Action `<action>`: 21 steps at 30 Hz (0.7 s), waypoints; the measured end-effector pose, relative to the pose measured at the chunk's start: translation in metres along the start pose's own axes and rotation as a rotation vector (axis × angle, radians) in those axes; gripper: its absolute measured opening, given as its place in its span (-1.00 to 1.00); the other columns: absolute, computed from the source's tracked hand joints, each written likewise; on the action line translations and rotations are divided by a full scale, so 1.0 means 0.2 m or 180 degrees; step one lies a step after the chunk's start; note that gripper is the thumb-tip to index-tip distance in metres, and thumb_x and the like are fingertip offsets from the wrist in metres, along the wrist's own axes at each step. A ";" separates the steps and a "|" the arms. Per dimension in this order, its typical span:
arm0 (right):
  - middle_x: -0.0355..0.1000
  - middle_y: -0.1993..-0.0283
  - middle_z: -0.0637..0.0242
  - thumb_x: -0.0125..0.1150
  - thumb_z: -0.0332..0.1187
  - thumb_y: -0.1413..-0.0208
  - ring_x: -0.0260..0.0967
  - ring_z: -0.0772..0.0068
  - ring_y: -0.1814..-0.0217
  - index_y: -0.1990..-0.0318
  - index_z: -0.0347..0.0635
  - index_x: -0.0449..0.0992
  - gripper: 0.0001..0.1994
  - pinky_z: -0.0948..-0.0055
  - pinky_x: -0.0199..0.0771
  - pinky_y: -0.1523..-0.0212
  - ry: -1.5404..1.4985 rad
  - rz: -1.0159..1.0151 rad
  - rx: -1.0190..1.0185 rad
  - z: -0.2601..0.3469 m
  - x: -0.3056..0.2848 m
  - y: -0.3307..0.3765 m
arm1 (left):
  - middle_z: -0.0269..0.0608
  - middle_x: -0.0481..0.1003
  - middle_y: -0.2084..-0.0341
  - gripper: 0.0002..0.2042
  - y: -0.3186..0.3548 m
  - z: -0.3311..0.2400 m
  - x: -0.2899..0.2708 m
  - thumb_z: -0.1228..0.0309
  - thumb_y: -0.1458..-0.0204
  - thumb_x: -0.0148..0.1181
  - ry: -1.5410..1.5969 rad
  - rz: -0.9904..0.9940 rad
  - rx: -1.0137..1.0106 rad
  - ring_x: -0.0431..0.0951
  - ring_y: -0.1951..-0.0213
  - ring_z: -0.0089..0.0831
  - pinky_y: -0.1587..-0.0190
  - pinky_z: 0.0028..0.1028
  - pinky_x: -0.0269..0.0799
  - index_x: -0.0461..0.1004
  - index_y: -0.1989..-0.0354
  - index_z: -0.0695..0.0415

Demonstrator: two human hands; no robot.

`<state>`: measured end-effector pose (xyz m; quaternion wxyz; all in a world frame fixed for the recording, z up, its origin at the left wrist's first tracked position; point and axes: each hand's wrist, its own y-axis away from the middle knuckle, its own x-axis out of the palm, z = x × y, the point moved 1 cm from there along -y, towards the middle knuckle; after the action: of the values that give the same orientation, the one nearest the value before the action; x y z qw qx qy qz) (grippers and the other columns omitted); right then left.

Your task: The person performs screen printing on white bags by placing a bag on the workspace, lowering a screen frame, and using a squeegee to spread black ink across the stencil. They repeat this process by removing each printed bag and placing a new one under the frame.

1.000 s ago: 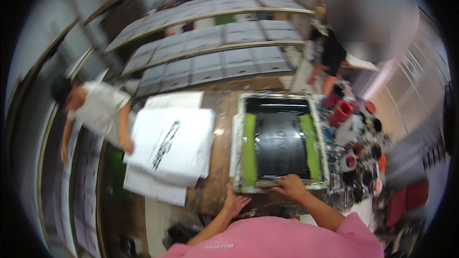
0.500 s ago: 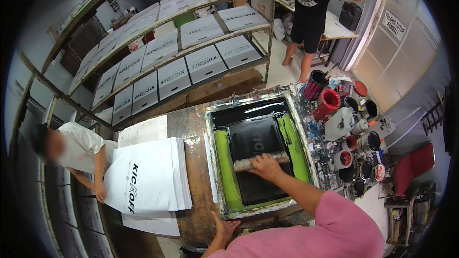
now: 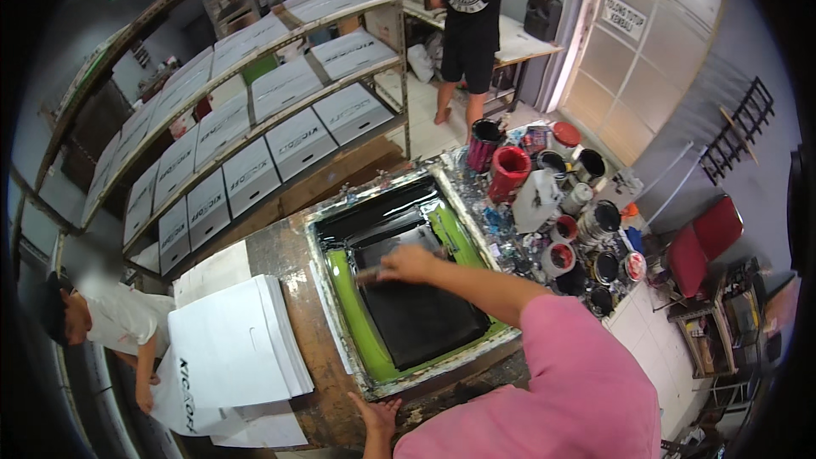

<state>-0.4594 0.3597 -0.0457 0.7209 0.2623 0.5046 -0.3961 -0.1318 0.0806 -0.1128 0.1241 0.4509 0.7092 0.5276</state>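
Worn on the head, the left of two wide fisheye cameras looks down and forward past the person's pink shirt at lower right, with the printing frame near and central, the shelf rack farther off at upper left, the door at upper right, straight edges bowing toward the dark rim

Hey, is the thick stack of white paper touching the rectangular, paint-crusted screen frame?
Apart. The head view shows brown wooden tabletop between the thick stack of white paper and the rectangular screen frame.

Two hands, one squeegee, one frame and perhaps four co-workers show.
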 end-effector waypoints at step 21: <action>0.44 0.32 0.27 0.33 0.13 -0.12 0.38 0.17 0.17 0.21 -0.11 0.59 -0.55 0.02 0.20 -0.09 0.0969 -0.2045 -0.0173 1.05 -0.95 0.68 | 0.33 0.10 -0.47 -0.15 0.25 -0.42 0.26 -0.29 -0.37 -0.21 -0.3796 0.0154 0.4004 0.06 -0.51 0.25 -0.49 0.24 -0.07 0.05 -0.56 0.19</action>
<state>-0.2702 0.3285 0.2027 0.4829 0.1270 0.6732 -0.5454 -0.1905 0.0689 -0.0188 0.1916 0.6522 0.6760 -0.2846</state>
